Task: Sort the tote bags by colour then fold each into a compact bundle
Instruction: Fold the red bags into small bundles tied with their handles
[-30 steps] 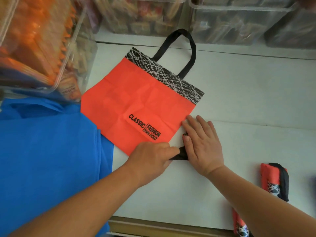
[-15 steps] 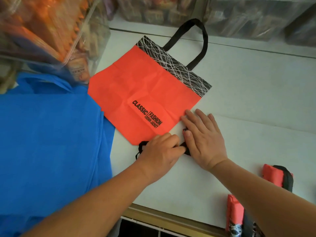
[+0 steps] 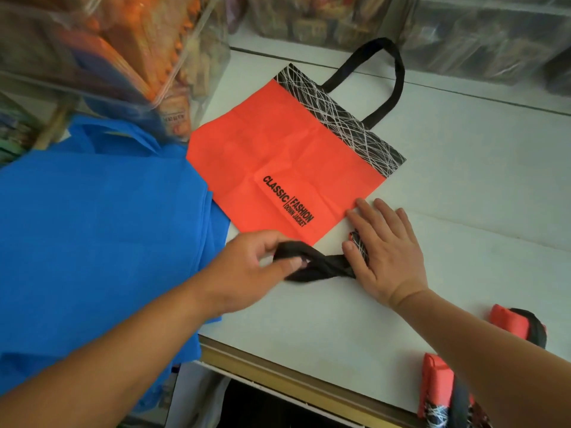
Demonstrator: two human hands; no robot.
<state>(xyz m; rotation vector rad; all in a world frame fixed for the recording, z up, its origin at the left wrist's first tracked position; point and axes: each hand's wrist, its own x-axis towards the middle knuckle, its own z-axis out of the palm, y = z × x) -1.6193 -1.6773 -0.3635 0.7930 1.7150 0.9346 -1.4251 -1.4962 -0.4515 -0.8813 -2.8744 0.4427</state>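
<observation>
Item: folded tote bundle (image 3: 359, 244), hidden beneath our right hand (image 3: 387, 257), fingers straight, pressing it flat. Its black strap (image 3: 324, 267), twisted once, is pinched by our left hand (image 3: 253, 267), thumb against fingertips. Method: we hold tension and loop the strap over the bundle (palm lifts last).

Shop or stockroom counter, most likely.
Clear plastic bins (image 3: 482, 32) packed with wrapped goods line the back edge of the white counter (image 3: 463, 236); another bin (image 3: 123, 50) crowds its left side above stacked blue tote bags (image 3: 92, 227).
</observation>
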